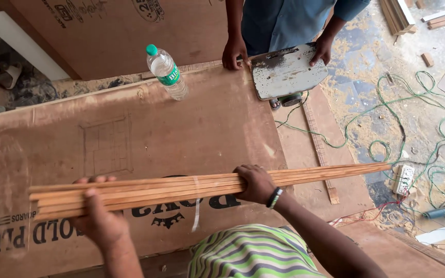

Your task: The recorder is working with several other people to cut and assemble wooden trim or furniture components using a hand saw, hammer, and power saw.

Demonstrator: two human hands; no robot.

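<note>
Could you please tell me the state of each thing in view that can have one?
Bundle of wooden strips: held level above the plywood sheet.
Left hand: closed on the bundle.
Right hand: closed on the bundle.
Water bottle: capped, upright.
Power saw: base plate up, held by a co-worker.
Green cable: tangled on the floor.

Beyond the right edge of my plywood sheet (145,128), sawdust covers the floor (366,56), green wires (428,123) tangle there, and offcuts (441,18) lie in daylight.

One bundle of wooden strips (181,189), one water bottle (167,72), one plywood sheet (181,128), four hands
</note>
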